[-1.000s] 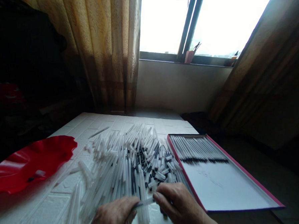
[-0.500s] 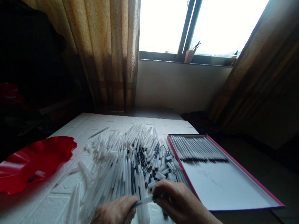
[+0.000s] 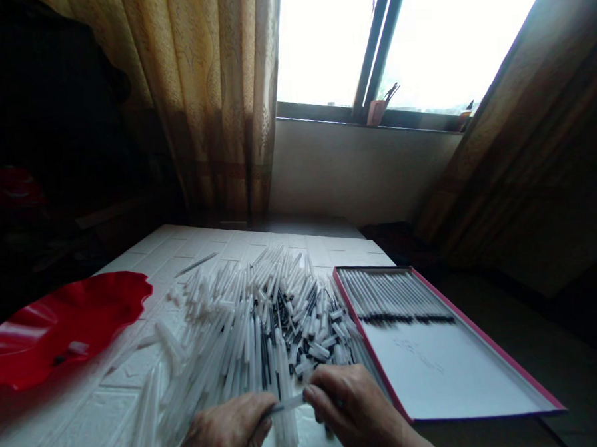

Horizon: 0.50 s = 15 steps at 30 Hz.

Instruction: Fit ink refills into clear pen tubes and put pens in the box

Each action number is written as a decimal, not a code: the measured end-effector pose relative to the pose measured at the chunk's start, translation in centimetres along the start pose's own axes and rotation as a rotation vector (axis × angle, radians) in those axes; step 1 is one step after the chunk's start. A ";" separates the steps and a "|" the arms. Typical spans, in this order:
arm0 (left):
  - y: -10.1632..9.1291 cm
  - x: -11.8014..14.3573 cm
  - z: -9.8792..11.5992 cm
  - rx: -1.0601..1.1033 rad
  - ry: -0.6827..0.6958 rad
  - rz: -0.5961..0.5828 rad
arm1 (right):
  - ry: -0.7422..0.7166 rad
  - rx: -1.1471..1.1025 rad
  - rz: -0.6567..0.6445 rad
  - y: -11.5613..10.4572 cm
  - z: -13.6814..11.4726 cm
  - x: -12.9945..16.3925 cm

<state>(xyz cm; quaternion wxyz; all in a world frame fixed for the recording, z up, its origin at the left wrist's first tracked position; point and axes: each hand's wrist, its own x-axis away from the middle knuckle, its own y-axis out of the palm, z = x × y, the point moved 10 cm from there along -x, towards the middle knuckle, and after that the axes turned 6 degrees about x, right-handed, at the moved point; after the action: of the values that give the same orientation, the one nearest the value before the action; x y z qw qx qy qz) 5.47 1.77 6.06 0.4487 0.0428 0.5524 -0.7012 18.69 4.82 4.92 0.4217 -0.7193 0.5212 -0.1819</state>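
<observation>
At far left, a glossy red dish (image 3: 87, 308) with a wavy rim is seen on the table (image 3: 130, 259), whose white surface is embossed in a brick pattern. A small whitish piece (image 3: 78, 347) and a dark piece (image 3: 59, 360) are contained in the dish. Next, long translucent tubes (image 3: 206, 362) are heaped loosely, some with dark cores. In front of the heap, one end of a slim translucent tube (image 3: 290, 403) is pinched by the left hand (image 3: 224, 427), thumb against fingers; that end appears darker. The tube is spanned nearly level between both hands, its other end gripped in the fingertips of the right hand (image 3: 355, 404). Beyond the right hand, short translucent caps (image 3: 318, 349) with dark ends are piled. At right, a shallow red-edged box (image 3: 466, 375) is noted: slender pens (image 3: 395, 292) are laid side by side along its far part, dark ends nearest, on a smooth white bottom.
</observation>
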 end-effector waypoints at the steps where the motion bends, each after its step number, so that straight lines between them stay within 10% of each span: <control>1: 0.0 -0.1 0.0 -0.001 0.002 0.004 | -0.001 -0.006 -0.004 0.0 0.0 0.0; 15: 0.0 0.0 -0.4 -0.018 -0.011 -0.023 | -0.053 -0.064 0.016 -0.7 0.0 0.2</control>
<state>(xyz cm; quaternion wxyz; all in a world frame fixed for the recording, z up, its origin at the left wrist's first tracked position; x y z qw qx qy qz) 5.29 2.09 5.85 0.4441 0.0287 0.5565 -0.7016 19.16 4.70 5.42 0.4137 -0.7328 0.5211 -0.1428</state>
